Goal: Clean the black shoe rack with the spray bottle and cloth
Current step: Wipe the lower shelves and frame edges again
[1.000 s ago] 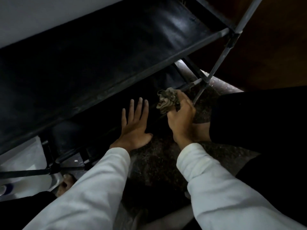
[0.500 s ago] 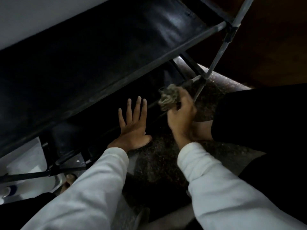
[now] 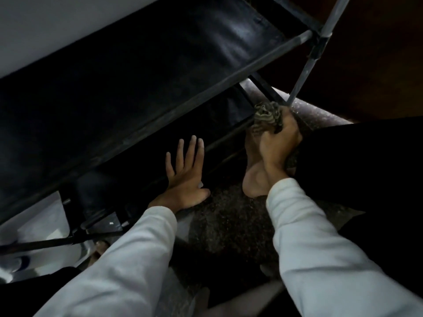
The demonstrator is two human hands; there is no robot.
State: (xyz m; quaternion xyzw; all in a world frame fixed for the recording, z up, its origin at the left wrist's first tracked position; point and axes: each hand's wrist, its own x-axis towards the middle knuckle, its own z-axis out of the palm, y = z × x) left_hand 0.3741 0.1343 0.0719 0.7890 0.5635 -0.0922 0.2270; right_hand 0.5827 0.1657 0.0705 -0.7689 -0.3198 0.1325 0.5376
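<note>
The black shoe rack (image 3: 142, 83) fills the upper left, its fabric shelf sloping across the view with a grey metal front bar and an upright pole at the right. My right hand (image 3: 278, 140) is shut on a crumpled striped cloth (image 3: 266, 116), pressed against the lower bar near the base of the right pole. My left hand (image 3: 184, 177) lies flat with fingers spread on the lower shelf's front edge. No spray bottle can be made out in this dim view.
A speckled dark floor (image 3: 229, 216) lies under my arms. My bare foot (image 3: 254, 177) rests beside my right wrist, with a dark trouser leg (image 3: 366, 170) at the right. A white surface (image 3: 34, 236) shows at the lower left under the rack.
My right hand has slid the cloth to the right along the lower bar, up to the base of the right pole. My left hand has stayed flat in place.
</note>
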